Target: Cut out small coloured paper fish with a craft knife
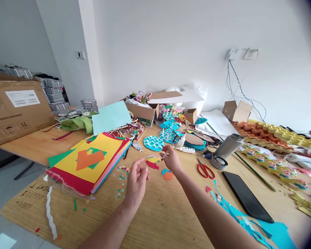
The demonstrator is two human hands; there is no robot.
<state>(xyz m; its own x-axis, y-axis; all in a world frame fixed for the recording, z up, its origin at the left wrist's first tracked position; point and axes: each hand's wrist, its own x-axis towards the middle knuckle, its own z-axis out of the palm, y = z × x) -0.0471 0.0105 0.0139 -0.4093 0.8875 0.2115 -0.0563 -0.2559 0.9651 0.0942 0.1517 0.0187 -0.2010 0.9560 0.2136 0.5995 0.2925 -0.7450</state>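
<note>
My right hand [171,159] pinches a slim pen [165,155] over the middle of the table. Just under its tip lies a yellow paper fish [153,159], with a red paper cutout [152,165] partly beneath it. My left hand [138,174] hovers to the left of the fish, fingers loosely curled and apart, holding nothing. Tiny coloured paper scraps [122,178] are scattered beside it. Orange and blue paper cutouts [167,175] lie below my right hand. Beyond, a round blue piece [153,143] carries wavy pale strips, and a grey fish cutout [138,147] lies to its left.
Coloured paper sheets [90,162] are stacked at left. Red-handled scissors [206,170], a steel flask [229,147], a black phone [247,195] and blue paper strips [264,228] lie at right. A glue bottle [186,150] and egg cartons [269,135] are farther back.
</note>
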